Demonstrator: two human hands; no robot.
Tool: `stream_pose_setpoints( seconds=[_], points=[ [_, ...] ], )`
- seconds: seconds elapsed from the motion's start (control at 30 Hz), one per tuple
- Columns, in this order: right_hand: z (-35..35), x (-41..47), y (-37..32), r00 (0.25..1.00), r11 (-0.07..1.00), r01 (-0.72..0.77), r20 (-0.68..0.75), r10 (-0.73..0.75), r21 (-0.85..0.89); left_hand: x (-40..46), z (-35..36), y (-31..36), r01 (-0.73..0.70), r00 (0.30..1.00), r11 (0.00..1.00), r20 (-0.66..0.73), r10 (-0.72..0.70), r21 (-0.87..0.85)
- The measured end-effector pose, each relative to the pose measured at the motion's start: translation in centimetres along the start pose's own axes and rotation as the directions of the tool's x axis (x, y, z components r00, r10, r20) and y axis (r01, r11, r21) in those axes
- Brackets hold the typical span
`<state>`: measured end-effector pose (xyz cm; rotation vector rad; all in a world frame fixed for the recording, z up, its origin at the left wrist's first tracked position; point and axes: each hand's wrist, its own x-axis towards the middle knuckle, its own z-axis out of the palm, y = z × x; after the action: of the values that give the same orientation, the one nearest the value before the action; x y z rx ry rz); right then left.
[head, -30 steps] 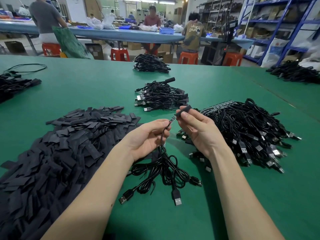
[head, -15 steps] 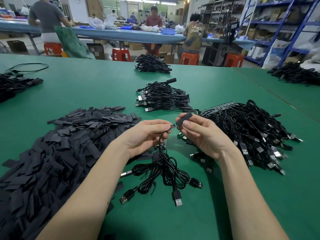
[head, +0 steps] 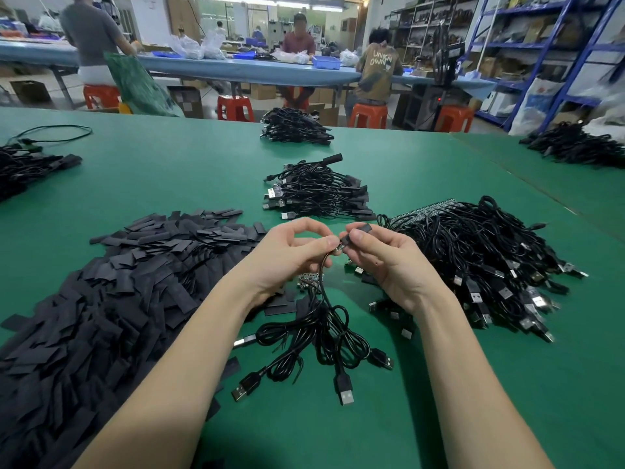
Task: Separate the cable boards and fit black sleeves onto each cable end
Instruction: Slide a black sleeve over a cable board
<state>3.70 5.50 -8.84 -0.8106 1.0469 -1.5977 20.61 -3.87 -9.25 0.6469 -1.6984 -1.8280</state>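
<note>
A: Nearest the person, what lies on the flat green felt-topped table [head: 389,434]?

B: A loose bunch of thin black USB cables [head: 324,336], plugs fanned toward the near edge. 1 cable rises from it to the hands. Small boards [head: 309,278] sit at the bunch's top, under the left hand; too small to say whether they are still joined.

A: Hands?

B: Left hand [head: 287,257]: thumb and forefinger pinch the cable end with its small board [head: 334,249]; other fingers curled. Right hand [head: 389,262]: thumb and fingers pinch a short flat black sleeve [head: 361,231] by its near end. Sleeve mouth and board tip are touching, or almost. Judged: sleeve is just starting on, not seated.

A: Supply?

B: Left, a large heap of flat black sleeve pieces [head: 101,299], barely dented by the look of it. Right, a big tangle of black cables on an unbroken strip of boards [head: 483,258], strip edge showing at the far side.

A: Done pile?

B: Just beyond the hands, a small stack of black cables with sleeved ends [head: 318,194]. Further out, another dark cable bundle [head: 294,128].

A: Progress?

B: Early, I judge. Finished stacks look small against the right-hand tangle. The near bunch is separated or part-separated and awaiting sleeves.
</note>
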Motion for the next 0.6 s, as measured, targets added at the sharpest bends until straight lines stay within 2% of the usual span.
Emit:
stream_pose_setpoints(
  seconds=[0.13, 0.17, 0.4, 0.6],
  points=[
    [-0.5, 0.2, -0.2, 0.996, 0.997, -0.006, -0.091, 0.013, 0.073, 0.1, 0.4, 0.1, -0.163, 0.985, 0.952, -0.011, 0.172, 0.26],
    [-0.6, 0.2, -0.3, 0.994, 0.997, -0.01, -0.11, 0.018, 0.078, 0.1, 0.5, 0.0, -0.193, 0.978, 0.94, -0.016, 0.206, 0.281],
    [-0.7, 0.2, -0.4, 0.99, 0.995, -0.024, -0.136, 0.037, 0.095, 0.4, 0.7, -0.7, -0.33, 0.936, 0.915, -0.046, 0.349, 0.231],
    [-0.8, 0.3, -0.4, 0.994, 0.994, -0.029, -0.103, 0.04, 0.107, 0.5, 0.8, -0.9, -0.355, 0.928, 0.907, -0.031, 0.371, 0.227]
  ],
)
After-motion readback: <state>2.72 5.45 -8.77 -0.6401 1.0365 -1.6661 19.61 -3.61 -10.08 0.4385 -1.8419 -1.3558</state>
